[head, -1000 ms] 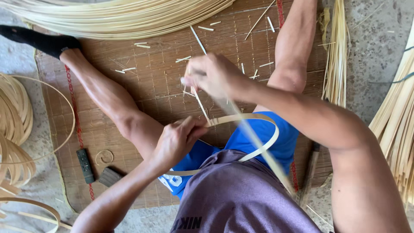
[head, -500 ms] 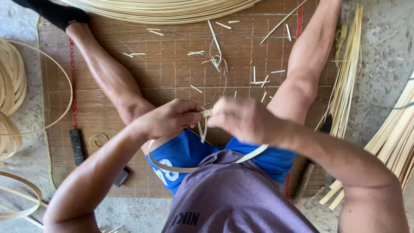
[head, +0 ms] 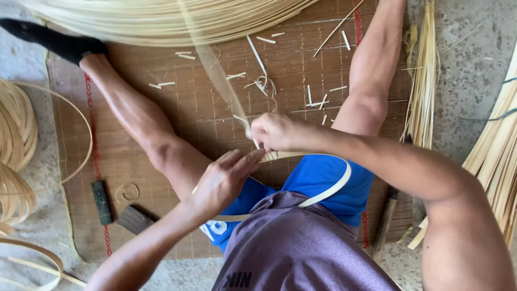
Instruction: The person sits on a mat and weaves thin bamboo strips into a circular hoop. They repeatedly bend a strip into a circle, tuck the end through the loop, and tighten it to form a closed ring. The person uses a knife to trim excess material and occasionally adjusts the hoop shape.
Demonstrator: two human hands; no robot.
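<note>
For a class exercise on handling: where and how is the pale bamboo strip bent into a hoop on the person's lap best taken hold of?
Probably at the join, where the pale bamboo strip hoop has its ends crossing, just in front of the blue shorts. Come from above with a pinch across its flat faces. The strip is thin and springy, so a grip there should keep the loop from opening. The right hand and left hand meet there.
</note>
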